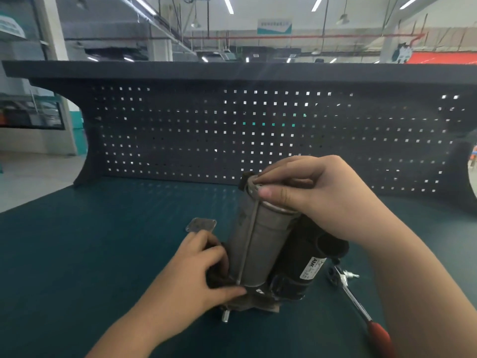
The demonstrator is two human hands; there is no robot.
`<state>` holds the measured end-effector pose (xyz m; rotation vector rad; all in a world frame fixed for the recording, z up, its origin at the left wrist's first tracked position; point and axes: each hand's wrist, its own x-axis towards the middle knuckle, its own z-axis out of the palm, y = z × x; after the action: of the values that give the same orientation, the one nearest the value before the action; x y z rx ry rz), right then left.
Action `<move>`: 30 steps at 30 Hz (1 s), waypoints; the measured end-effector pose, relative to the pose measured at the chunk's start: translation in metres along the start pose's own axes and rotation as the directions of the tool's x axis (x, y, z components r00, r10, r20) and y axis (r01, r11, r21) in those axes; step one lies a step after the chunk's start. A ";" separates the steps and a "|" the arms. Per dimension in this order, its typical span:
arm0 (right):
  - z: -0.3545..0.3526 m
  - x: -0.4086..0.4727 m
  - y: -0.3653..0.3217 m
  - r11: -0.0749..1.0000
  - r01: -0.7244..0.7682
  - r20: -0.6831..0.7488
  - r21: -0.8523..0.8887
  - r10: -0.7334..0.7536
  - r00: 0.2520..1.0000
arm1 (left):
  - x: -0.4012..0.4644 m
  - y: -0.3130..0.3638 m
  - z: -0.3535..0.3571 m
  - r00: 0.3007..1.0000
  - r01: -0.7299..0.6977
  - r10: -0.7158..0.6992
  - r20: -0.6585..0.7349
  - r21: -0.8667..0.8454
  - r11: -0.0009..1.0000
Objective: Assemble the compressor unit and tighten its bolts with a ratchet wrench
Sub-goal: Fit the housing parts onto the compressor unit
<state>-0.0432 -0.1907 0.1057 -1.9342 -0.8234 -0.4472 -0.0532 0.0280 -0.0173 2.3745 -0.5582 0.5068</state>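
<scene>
The left hand (204,270) reaches in from lower left, fingers curled around the base of the compressor unit (260,244), thumb pressed along its lower edge. The unit stands tilted on the green bench mat (103,254). The right hand (317,200) pinches the cylinder's top end from above. A ratchet wrench (361,308) lies just right.

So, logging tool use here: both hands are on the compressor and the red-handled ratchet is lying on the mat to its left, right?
Not quite. The head view shows the ratchet lying to the compressor's right, untouched. Left hand and right hand are both on the compressor.
</scene>
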 end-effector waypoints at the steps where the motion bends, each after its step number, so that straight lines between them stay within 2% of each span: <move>1: 0.000 0.000 0.000 1.000 -0.006 -0.008 0.000 0.006 1.000 | 0.000 0.000 0.000 1.000 -0.008 0.008 -0.014 0.000 1.000; 13: 0.003 -0.001 -0.003 1.000 -0.010 -0.050 0.021 0.011 0.999 | -0.002 0.007 -0.010 0.999 0.021 -0.021 -0.048 -0.010 1.000; 16: 0.002 0.000 -0.003 1.000 0.002 -0.082 0.031 0.001 0.997 | -0.001 0.009 -0.012 0.996 0.051 -0.054 -0.073 -0.052 0.997; 20: 0.004 0.000 -0.003 1.000 -0.001 -0.086 0.013 0.003 0.996 | 0.001 0.008 -0.008 0.992 0.112 -0.116 -0.039 -0.091 0.990; 25: 0.004 0.000 -0.004 0.999 -0.021 -0.046 0.049 0.023 0.999 | 0.002 0.000 -0.014 0.987 0.163 -0.150 0.064 -0.295 0.942; 28: 0.001 0.000 -0.002 0.999 -0.031 -0.014 0.025 0.031 0.999 | 0.004 -0.008 -0.019 0.971 0.225 -0.239 0.030 -0.469 0.854; 30: 0.000 0.000 -0.002 0.999 -0.036 -0.006 0.021 0.036 0.999 | 0.005 -0.009 -0.018 0.963 0.234 -0.268 0.009 -0.515 0.825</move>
<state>-0.0443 -0.1900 0.1066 -1.9244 -0.7846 -0.4214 -0.0483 0.0454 -0.0065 1.8706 -0.2923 0.2677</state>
